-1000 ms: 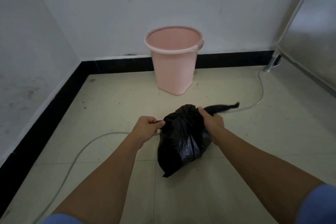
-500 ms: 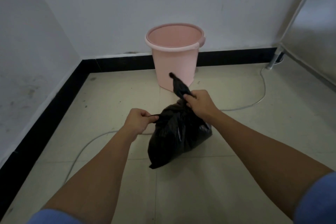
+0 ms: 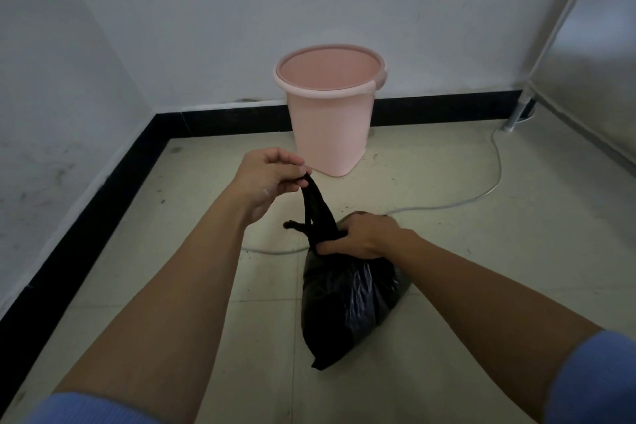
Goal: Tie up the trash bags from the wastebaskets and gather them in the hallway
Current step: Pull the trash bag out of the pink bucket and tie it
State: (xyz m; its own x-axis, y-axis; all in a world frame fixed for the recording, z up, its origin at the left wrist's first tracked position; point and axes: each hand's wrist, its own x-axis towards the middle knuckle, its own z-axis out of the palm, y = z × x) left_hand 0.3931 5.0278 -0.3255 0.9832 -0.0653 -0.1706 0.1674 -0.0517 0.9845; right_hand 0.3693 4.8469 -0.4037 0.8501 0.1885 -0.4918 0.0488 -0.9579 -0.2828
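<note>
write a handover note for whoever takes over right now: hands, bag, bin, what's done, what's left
Left hand: pinches the twisted end of the trash bag, drawn upward.
Right hand: grips the bag's gathered neck.
The black bag is out of the pink wastebasket, which stands upright by the wall with no liner showing.
A white cable lies across the floor behind the bag.
Done: bag pulled out, neck gathered, tie under way.
Left: whether the knot is tight cannot be told, so cinch it, then carry the bag to the hallway.
</note>
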